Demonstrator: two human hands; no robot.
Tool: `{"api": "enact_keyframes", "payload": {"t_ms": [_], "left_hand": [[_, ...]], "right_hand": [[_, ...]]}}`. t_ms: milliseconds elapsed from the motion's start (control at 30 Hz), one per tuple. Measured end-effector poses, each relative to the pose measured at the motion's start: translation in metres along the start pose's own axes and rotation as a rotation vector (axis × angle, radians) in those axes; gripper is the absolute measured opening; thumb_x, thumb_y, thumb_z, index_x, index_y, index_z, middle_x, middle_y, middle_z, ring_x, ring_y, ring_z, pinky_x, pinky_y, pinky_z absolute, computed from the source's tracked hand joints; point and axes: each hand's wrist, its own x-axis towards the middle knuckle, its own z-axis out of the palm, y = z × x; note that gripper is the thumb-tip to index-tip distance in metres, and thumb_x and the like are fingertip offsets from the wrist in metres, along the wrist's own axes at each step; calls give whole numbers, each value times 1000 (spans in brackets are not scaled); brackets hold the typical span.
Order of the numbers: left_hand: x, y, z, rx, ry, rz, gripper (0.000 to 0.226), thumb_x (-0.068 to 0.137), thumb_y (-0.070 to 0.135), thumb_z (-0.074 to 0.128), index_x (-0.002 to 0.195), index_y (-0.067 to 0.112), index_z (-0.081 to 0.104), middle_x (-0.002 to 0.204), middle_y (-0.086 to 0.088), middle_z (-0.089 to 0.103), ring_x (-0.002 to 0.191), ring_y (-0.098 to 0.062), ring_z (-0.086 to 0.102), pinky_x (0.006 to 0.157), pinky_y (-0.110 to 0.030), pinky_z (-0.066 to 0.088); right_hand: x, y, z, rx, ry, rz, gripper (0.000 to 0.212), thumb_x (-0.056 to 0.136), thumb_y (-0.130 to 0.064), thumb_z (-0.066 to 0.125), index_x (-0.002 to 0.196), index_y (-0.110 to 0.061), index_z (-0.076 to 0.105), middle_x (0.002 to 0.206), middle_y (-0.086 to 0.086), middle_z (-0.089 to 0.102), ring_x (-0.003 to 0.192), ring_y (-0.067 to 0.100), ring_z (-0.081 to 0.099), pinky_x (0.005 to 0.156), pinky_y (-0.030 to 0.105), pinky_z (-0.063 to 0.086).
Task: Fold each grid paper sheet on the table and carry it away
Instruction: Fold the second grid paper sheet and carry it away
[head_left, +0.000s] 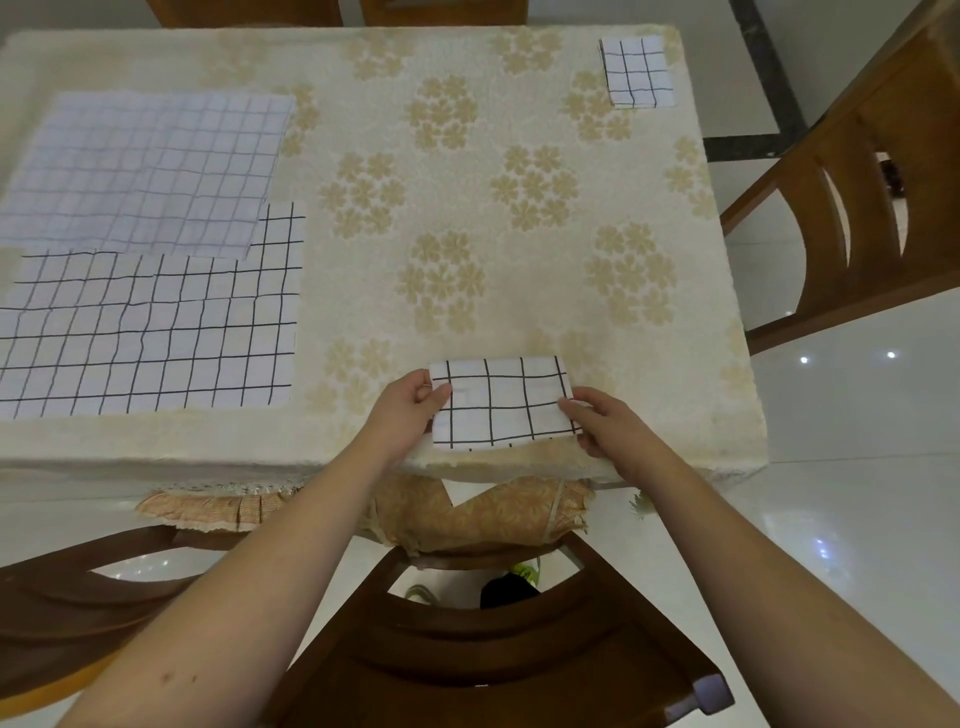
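Note:
A folded grid paper sheet (501, 402) lies at the table's near edge, white with black lines. My left hand (408, 408) pinches its left edge, thumb on top. My right hand (605, 426) pinches its right edge near the lower corner. Two unfolded grid sheets lie flat on the left: one with bold black lines (150, 332) near the front, and a fainter one (150, 166) partly overlapping it from behind. A small folded grid sheet (636, 73) rests at the far right corner of the table.
The table (493, 208) wears a cream cloth with tan flower prints. A wooden chair (519, 639) stands pushed in right below my arms, another chair (862, 208) to the right, and a third at lower left. White glossy floor surrounds the table.

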Motion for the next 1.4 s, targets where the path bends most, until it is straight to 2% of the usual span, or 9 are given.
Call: {"api": "enact_keyframes", "payload": {"t_ms": [167,367,533,633,733,833,1067,1300,1400], "left_hand": [[-11,5,-2,0,-62,5,23,97,24,58,77,28,68,61,12,55,68,-10,64,72,-33,59],[-22,-3,-17,112,-27,19,44,92,28,63,61,22,32,57,5,26,60,-17,28,67,-32,28],[-39,-10,-33,63,-78,-11,42,91,26,66,56,22,42,51,10,32,49,-14,34,59,-26,34],[-57,-7,-48,-34,-107,-47,4,89,25,69,87,22,71,76,3,71,74,-12,66,71,-28,55],[-72,-6,-62,-47,-121,-59,42,87,29,72,120,7,61,102,-16,70,94,-15,65,85,-32,53],[-87,1,-68,-34,-153,-4,5,88,28,69,92,26,71,83,1,76,78,-5,71,63,-20,53],[-116,8,-52,134,-342,13,34,86,40,69,57,24,59,56,8,46,51,-5,51,70,-35,58],[-144,22,10,276,-485,162,28,90,29,67,68,14,60,56,7,53,52,-10,55,58,-25,52],[-164,32,40,268,-574,170,8,91,20,65,98,17,68,83,2,73,65,-6,68,57,-20,51]], "right_hand": [[-8,-1,11,41,21,-49,39,87,-52,61,101,-16,70,77,26,52,69,21,53,67,34,44],[-27,-2,19,58,11,-88,36,87,-34,69,77,-1,61,69,8,61,58,10,61,54,17,47],[-51,-4,34,1,61,-103,39,85,-33,71,67,-6,50,57,1,41,49,11,41,51,19,39],[-70,-2,48,60,84,-105,41,86,-27,72,59,-19,42,49,-8,31,40,8,31,40,16,31],[-92,-2,64,57,96,-92,41,87,-29,70,55,-22,45,47,-6,34,38,10,33,38,16,29],[-116,2,76,126,141,-96,31,87,-28,70,63,-20,53,47,-5,37,38,10,35,36,19,32],[-181,18,86,185,345,-165,37,92,-23,63,61,-16,46,52,-2,35,46,10,35,48,25,32],[-253,58,64,306,539,-153,14,92,-27,64,90,-15,72,79,-1,76,68,11,72,55,15,52],[-275,78,50,402,630,-147,10,92,-19,64,92,-12,71,80,2,76,71,14,73,55,18,53]]}}
